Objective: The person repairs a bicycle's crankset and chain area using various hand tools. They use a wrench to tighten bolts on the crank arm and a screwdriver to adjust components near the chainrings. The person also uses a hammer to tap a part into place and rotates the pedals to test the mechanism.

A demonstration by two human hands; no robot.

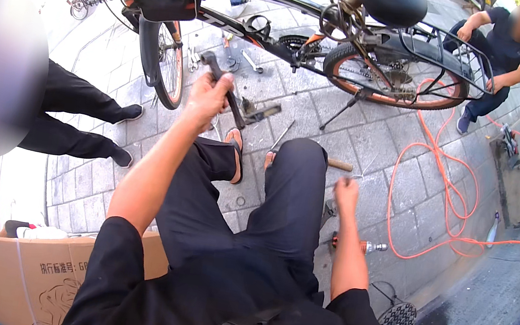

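My left hand (208, 97) is raised in front of my left knee, its fingers wrapped round a dark L-shaped socket wrench (235, 110). The bent head of the wrench sticks up above my thumb, and its shaft slants down toward the paving. Over by my right knee, my right hand (346, 192) is closed; whatever it may hold is hidden. Just above it on the ground lies a wooden handle (340, 165). A black bicycle (293, 33) with orange rims stands across the far side, resting on its kickstand (342, 109), apart from both hands.
Loose wrenches (251, 62) lie under the bicycle. An orange hose (450, 174) coils on the right, and an orange-and-silver tool (365, 245) lies below my right wrist. One person (81, 102) stands at left; another (501, 57) squats behind the rear rack. A cardboard box (22, 268) stands lower left.
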